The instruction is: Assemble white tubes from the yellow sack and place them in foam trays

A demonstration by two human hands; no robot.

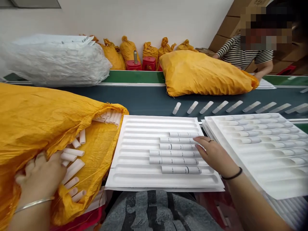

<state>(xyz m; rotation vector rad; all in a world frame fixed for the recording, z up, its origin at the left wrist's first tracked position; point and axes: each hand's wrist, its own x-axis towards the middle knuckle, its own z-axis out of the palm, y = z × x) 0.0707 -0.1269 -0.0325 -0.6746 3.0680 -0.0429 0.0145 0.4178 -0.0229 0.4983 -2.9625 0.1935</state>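
My left hand [43, 173] is curled on the fabric at the mouth of a yellow sack [43, 112], its fingertips hidden. Loose white tubes [71, 155] lie beside it inside the sack's opening. In front of me lies a white grooved tray [134, 179], with printed white tubes [174, 153] lying in several of its grooves, mostly toward the right. My right hand [214, 152] is over the tray's right side, fingers stretched out and touching the right ends of the upper tubes. Nothing shows gripped in it.
A stack of trays [271, 179] holding tubes stands at the right. Short clear-and-white pieces [208, 107] line the dark belt [144, 99]. Across it lie a full yellow sack [204, 72] and a plastic-wrapped bundle [60, 61]. Another person in a striped shirt [240, 53] touches that sack.
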